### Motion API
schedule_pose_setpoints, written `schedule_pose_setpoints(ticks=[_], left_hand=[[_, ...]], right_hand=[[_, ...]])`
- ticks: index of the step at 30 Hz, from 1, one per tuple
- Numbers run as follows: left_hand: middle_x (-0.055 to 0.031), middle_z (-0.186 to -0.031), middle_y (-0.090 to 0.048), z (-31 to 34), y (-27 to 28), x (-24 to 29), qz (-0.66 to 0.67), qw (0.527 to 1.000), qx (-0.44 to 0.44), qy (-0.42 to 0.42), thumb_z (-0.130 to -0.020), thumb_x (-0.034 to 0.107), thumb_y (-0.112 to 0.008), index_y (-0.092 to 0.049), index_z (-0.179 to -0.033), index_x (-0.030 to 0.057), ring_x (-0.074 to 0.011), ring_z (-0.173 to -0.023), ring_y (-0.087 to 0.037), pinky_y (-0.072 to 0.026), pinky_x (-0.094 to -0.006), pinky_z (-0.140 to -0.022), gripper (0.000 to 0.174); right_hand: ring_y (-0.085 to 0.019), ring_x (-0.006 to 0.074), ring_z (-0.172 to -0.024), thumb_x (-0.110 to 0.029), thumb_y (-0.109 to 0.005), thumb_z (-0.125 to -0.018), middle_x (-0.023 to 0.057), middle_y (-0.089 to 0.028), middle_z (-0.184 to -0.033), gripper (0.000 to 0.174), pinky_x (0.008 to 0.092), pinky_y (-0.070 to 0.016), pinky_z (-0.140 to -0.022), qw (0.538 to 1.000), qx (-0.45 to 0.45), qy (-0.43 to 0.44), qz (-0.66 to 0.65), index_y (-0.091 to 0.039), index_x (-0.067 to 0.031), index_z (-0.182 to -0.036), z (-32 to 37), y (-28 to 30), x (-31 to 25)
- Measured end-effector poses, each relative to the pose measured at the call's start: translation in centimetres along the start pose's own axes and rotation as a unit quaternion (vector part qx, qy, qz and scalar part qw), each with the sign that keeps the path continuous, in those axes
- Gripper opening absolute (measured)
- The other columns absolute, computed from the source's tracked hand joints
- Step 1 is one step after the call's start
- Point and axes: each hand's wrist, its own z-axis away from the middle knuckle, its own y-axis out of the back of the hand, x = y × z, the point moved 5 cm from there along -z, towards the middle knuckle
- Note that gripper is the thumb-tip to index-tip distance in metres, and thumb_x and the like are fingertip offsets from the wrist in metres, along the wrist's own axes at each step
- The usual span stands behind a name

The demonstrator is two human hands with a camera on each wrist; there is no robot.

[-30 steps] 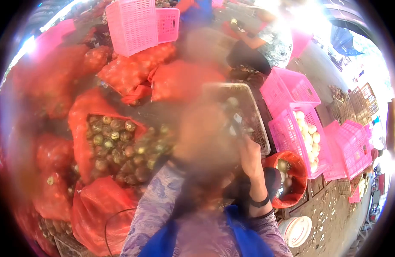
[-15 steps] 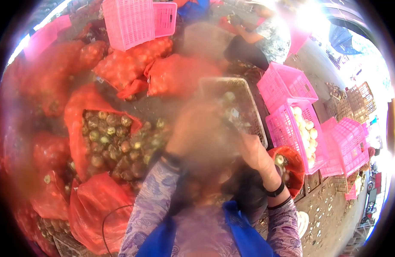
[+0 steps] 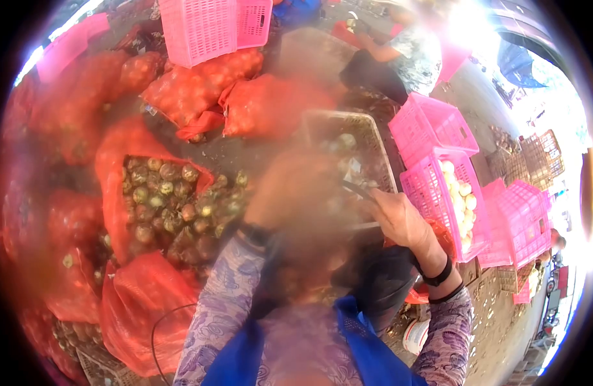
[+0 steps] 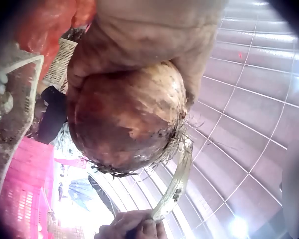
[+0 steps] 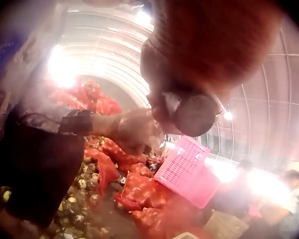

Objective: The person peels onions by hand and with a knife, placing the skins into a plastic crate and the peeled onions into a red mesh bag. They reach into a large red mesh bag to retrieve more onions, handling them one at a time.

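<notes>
A brown-skinned onion [image 4: 129, 119] with dry roots sits in the grip of my left hand [image 4: 149, 37], seen close in the left wrist view. The curved blade of a knife [image 4: 175, 186] reaches up to the onion's rooty end. My right hand [image 3: 399, 219] holds this knife by its handle, whose round butt [image 5: 195, 115] shows in the right wrist view. In the head view a blur covers my left hand and hides the onion.
Loose onions [image 3: 167, 199] spill from an opened red mesh sack [image 3: 113, 212] at left. Ahead stands a pale crate [image 3: 381, 145]; to the right, a pink crate [image 3: 422, 186] holds peeled onions [image 3: 460, 199]. Another person [image 3: 406, 58] sits beyond, near full red sacks [image 3: 203, 90].
My right hand has shifted right and slightly forward with the knife, away from my left hand. It now covers much of the red-lined bucket. My left hand stays nearly in place.
</notes>
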Motion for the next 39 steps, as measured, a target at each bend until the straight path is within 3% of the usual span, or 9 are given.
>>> schedule_pose_setpoints(ticks=[6,22,26,28,29,30,31,33,39], left_hand=[[-0.0096,-0.089,-0.071,-0.7,0.2,-0.2,-0.005,0.999,-0.032,0.013,-0.085,0.013,-0.067,-0.069,-0.09,0.0055,-0.0285,-0.083,-0.068,-0.0557,-0.0399,-0.078,0.009],[-0.0082,-0.102,-0.073,0.3,-0.8,-1.3,0.303,0.934,0.018,0.187,-0.088,0.012,-0.064,-0.071,-0.112,-0.003,-0.0161,-0.091,-0.07,-0.057,-0.0291,-0.082,0.029],[-0.0101,-0.109,-0.072,0.3,-0.1,1.6,0.013,0.996,0.043,-0.074,-0.093,0.014,-0.062,-0.069,-0.115,-0.0032,-0.0175,-0.102,-0.067,-0.0549,-0.0325,-0.091,0.029],[-0.0105,-0.111,-0.071,0.4,-0.7,1.4,-0.038,0.993,0.03,-0.105,-0.096,0.016,-0.06,-0.068,-0.117,-0.0028,-0.0183,-0.105,-0.066,-0.054,-0.0337,-0.094,0.029],[-0.0103,-0.111,-0.071,0.7,-1.1,-0.8,0.299,0.951,0.054,0.061,-0.098,0.019,-0.057,-0.068,-0.118,-0.0021,-0.0189,-0.105,-0.067,-0.0539,-0.0342,-0.095,0.031],[-0.01,-0.111,-0.071,1.4,-2.6,-2.7,0.593,0.771,0.069,0.219,-0.1,0.022,-0.054,-0.067,-0.119,-0.0013,-0.0196,-0.105,-0.067,-0.0539,-0.0348,-0.095,0.033],[-0.01,-0.111,-0.071,1.7,-2.9,-3.8,0.593,0.772,0.067,0.22,-0.1,0.022,-0.054,-0.067,-0.119,-0.0013,-0.0196,-0.105,-0.067,-0.0539,-0.0348,-0.095,0.033],[-0.0103,-0.112,-0.071,1.5,-2.3,-4.7,0.153,0.981,0.032,0.111,-0.103,0.027,-0.051,-0.067,-0.119,-0.0007,-0.0203,-0.105,-0.067,-0.0539,-0.0346,-0.095,0.036],[-0.0107,-0.118,-0.07,2.2,-2.6,-4.5,0.069,0.99,0.096,0.078,-0.102,0.024,-0.05,-0.064,-0.125,-0.0035,-0.0216,-0.109,-0.066,-0.0533,-0.0356,-0.098,0.038]], right_hand=[[-0.06,0.0523,-0.088,-0.004,-0.054,-0.094,0.0293,-0.063,-0.089,0.034,0.0511,-0.0498,-0.072,0.997,0.069,0.018,-0.036,-0.057,0.0015,-0.128,0.6,-1.5,0.4],[-0.065,0.0463,-0.084,-0.007,-0.055,-0.093,0.0297,-0.064,-0.1,0.047,0.0529,-0.0516,-0.072,0.994,-0.103,0.005,0.035,-0.052,-0.0026,-0.14,0.1,-1.9,1.5],[-0.071,0.0365,-0.082,-0.008,-0.056,-0.094,0.0262,-0.068,-0.111,0.048,0.0496,-0.0533,-0.07,0.968,0.017,0.134,0.211,-0.052,-0.0004,-0.141,1.9,-7.8,3.0],[-0.07,0.0291,-0.084,-0.01,-0.056,-0.094,0.0222,-0.069,-0.12,0.048,0.0419,-0.0542,-0.071,0.977,0.158,-0.002,-0.145,-0.053,0.004,-0.14,0.2,-7.6,-1.5],[-0.069,0.0286,-0.084,-0.01,-0.056,-0.095,0.0216,-0.069,-0.119,0.047,0.0414,-0.0542,-0.072,0.971,0.161,-0.013,-0.174,-0.053,0.0039,-0.14,0.4,-9.4,-1.1],[-0.069,0.0281,-0.085,-0.009,-0.055,-0.095,0.021,-0.069,-0.119,0.046,0.0409,-0.0541,-0.073,0.968,0.164,-0.023,-0.191,-0.053,0.0038,-0.14,0.6,-11.1,-1.0],[-0.069,0.0276,-0.086,-0.008,-0.054,-0.095,0.0205,-0.069,-0.119,0.046,0.0404,-0.0541,-0.073,0.963,0.168,-0.034,-0.206,-0.054,0.0037,-0.139,0.7,-12.5,-0.8],[-0.068,0.0266,-0.087,-0.007,-0.053,-0.096,0.0193,-0.069,-0.119,0.044,0.0394,-0.054,-0.075,0.955,0.181,-0.048,-0.229,-0.054,0.0035,-0.139,1.0,-14.8,-0.7],[-0.067,0.0237,-0.091,-0.003,-0.05,-0.098,0.0158,-0.068,-0.118,0.04,0.0363,-0.0537,-0.079,0.936,0.187,-0.069,-0.289,-0.055,0.0028,-0.136,1.6,-16.9,-1.3]])
